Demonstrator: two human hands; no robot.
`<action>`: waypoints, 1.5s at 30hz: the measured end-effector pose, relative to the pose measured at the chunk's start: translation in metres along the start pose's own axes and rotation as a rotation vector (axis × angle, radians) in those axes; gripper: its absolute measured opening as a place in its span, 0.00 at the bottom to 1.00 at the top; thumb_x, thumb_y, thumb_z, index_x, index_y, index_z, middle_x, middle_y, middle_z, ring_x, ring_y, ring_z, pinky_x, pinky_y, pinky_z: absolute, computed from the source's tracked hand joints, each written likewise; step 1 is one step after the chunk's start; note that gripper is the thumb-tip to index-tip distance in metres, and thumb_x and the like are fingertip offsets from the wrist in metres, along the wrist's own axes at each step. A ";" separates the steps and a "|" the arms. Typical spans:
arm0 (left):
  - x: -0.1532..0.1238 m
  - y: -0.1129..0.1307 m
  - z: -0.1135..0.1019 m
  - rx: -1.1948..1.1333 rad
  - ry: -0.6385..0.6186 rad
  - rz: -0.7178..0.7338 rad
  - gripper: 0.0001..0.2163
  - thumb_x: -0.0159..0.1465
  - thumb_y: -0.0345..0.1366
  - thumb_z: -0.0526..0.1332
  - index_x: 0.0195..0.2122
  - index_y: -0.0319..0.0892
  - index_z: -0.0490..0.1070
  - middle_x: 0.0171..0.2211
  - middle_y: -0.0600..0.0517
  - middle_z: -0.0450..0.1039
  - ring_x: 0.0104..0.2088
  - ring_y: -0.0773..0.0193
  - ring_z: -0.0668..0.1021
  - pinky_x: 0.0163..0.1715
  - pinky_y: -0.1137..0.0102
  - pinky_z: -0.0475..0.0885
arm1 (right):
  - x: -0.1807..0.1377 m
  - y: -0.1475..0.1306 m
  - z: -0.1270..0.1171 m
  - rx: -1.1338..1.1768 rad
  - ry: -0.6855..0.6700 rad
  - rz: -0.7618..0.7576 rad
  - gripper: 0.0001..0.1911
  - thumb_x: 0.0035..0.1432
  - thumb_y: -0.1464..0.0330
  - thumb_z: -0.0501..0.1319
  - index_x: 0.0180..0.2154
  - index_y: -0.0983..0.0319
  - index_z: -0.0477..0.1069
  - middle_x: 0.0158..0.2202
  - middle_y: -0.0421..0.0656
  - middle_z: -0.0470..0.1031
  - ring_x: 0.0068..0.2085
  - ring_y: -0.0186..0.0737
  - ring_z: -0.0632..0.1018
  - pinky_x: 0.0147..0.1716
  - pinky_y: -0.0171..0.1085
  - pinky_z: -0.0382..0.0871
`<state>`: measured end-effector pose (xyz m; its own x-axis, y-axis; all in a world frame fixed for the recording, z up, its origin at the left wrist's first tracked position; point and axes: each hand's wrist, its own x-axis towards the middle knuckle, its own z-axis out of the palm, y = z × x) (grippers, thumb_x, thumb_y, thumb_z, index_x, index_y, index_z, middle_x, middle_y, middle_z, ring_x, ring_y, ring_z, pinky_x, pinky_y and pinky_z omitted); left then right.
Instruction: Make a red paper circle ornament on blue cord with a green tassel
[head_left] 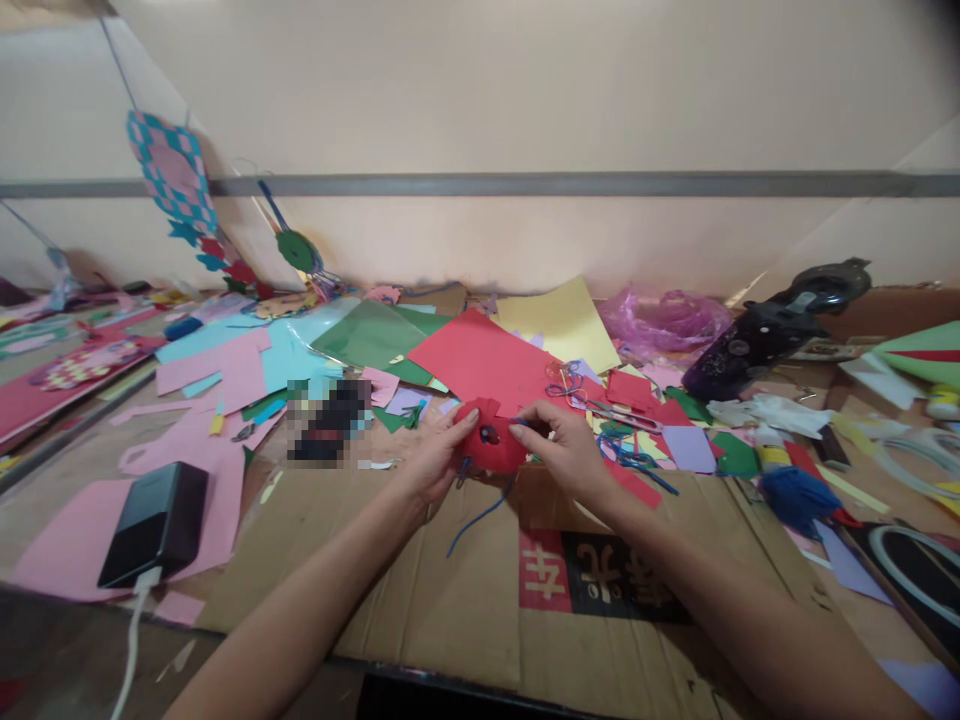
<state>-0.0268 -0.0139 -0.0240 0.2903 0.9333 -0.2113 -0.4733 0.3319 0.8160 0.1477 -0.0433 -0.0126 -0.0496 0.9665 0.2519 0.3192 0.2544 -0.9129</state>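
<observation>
A small red paper piece (506, 457) with a dark opening near its middle is held up between both hands, over the far edge of a flattened cardboard sheet (420, 590). Its left side is pinched by the nearly closed left hand (441, 455), thumb across the front. At its right edge, a bit of blue cord (478, 520) appears to be pinched by the drawn-together fingertips of the right hand (562, 445). The piece is probably steadied on the left so that the cord can be managed on the right; the loose end is hung below, clear of the fingers. Open room is offered by the bare cardboard, toward the near edge of the tabletop (82, 460); beyond, movement is crowded by a red sheet (480, 350), scissors (634, 416) and scraps.
</observation>
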 end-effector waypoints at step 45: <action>0.003 -0.002 -0.004 -0.113 0.012 -0.012 0.16 0.51 0.37 0.75 0.39 0.39 0.77 0.37 0.50 0.81 0.35 0.64 0.80 0.39 0.71 0.76 | 0.000 0.000 0.001 0.100 -0.005 -0.007 0.07 0.56 0.65 0.61 0.29 0.61 0.72 0.27 0.38 0.72 0.29 0.35 0.69 0.30 0.34 0.61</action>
<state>-0.0283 -0.0117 -0.0285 0.2872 0.9304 -0.2276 -0.5607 0.3560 0.7476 0.1469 -0.0431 -0.0127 -0.0563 0.9646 0.2575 0.2232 0.2636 -0.9385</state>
